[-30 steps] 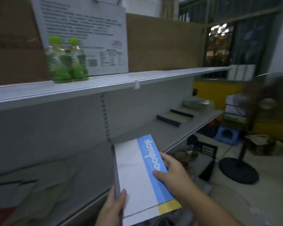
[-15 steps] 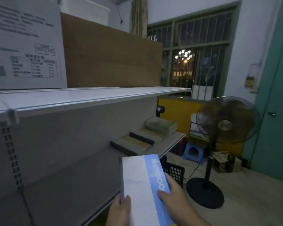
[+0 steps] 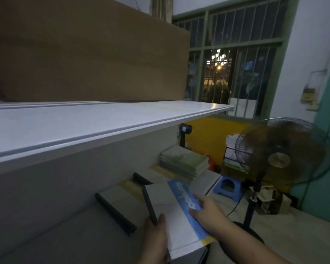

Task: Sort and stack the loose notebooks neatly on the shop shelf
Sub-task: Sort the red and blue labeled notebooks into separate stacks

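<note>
Notebook [image 3: 171, 212] is in both your hands, held over the lower shelf [image 3: 69, 235]. Left hand [image 3: 156, 237] grips the near corner at the black spine, thumb on top, fingers underneath and out of sight. Right hand [image 3: 208, 212] lies flat on the blue cover band, fingers roughly straight, pressing rather than pinching.

Handling, my read:
- Light, with a thick page block and a soft card cover, so it will likely flex if held by one corner.
- The cover looks smooth and could slide under a flat palm.
- Take it by the spine side plus the opposite long edge, with support from beneath.
- Not fragile, but the corners can dog-ear.

Just left of your left hand, a dark-spined notebook [image 3: 112, 210] lies flat on the shelf. A second dark-spined notebook [image 3: 141, 180] sits beyond it, partly covered by the one you hold. Past your right fingertips is the green stack [image 3: 183, 162] at the shelf end. Further right are a blue stool [image 3: 228, 187] and a standing fan [image 3: 278, 159]. Above your hands are the upper shelf [image 3: 103, 121] and a cardboard box [image 3: 84, 54].
</note>
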Demonstrator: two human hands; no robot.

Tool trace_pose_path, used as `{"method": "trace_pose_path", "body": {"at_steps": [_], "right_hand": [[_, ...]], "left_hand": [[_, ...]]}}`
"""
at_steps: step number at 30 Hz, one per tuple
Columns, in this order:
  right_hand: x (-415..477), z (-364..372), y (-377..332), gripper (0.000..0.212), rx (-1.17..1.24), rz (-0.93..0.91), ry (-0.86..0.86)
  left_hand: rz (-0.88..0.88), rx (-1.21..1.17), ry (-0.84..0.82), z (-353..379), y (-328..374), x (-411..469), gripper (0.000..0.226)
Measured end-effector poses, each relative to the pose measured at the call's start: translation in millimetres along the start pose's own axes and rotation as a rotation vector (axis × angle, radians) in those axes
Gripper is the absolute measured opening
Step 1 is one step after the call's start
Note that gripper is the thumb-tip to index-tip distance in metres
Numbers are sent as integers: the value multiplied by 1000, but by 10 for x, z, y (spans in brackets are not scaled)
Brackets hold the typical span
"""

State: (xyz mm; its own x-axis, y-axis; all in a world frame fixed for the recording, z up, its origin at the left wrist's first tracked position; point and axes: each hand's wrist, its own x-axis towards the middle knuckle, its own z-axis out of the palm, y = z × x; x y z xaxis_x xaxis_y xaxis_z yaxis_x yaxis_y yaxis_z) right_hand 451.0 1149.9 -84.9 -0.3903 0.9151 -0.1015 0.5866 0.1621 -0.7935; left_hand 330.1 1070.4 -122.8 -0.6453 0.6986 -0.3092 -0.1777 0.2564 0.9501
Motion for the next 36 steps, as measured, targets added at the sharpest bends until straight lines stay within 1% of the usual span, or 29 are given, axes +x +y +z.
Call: {"method": "trace_pose_path", "body": {"at_steps": [2, 3, 5, 6, 8, 10, 11, 13, 15, 18, 20, 23, 25, 27, 29, 31, 34, 36], "right_hand": [[376, -35, 31, 35, -44, -25, 5], [575, -41, 56, 36, -45, -33, -8], [976, -48, 62, 40, -101, -61, -35], [1165, -48, 47, 40, -163, -78, -47], [1511, -44, 25, 36, -252, -116, -82], [1823, -30, 42, 25, -295, -195, -143], [1985, -14, 66, 26, -336, -236, -162], [2251, 6, 84, 28, -395, -282, -173], [2442, 30, 57, 30, -426, -291, -191], [2587, 97, 8, 39, -539, -324, -244], [2662, 177, 41, 33, -608, -406, -255], [2743, 270, 126, 27, -594, -437, -275], [2756, 277, 150, 32, -595, -441, -279], [2772, 289, 184, 36, -572, -448, -272], [2768, 290, 204, 36, -547, -469, -243], [2729, 262, 196, 36, -541, -497, -233], [2692, 262, 210, 36, -551, -482, -244], [2634, 212, 160, 37, -556, -496, -225]], "left_hand": [[-73, -99, -47, 151, 71, 248, 40], [-114, -176, -76, 201, 124, 357, 39], [-180, -233, -55, 280, 199, 642, 27], [-183, -234, -26, 327, 225, 814, 27], [-178, -220, 27, 455, 324, 1087, 45], [-170, -232, 61, 598, 331, 1350, 64], [-180, -235, 67, 665, 380, 1378, 67], [-204, -264, 92, 792, 482, 1379, 63], [-168, -243, 152, 875, 532, 1458, 63], [-113, -203, 207, 936, 547, 1617, 66], [-102, -198, 260, 979, 538, 1698, 67], [-118, -209, 310, 1031, 489, 1772, 66], [-118, -215, 338, 1061, 483, 1770, 62], [-104, -216, 347, 1082, 468, 1776, 64], [-98, -197, 352, 1080, 451, 1815, 72], [-99, -142, 353, 1074, 456, 1824, 67], [-118, -68, 299, 1014, 479, 1773, 66], [-89, -1, 234, 954, 566, 1676, 65]]}}
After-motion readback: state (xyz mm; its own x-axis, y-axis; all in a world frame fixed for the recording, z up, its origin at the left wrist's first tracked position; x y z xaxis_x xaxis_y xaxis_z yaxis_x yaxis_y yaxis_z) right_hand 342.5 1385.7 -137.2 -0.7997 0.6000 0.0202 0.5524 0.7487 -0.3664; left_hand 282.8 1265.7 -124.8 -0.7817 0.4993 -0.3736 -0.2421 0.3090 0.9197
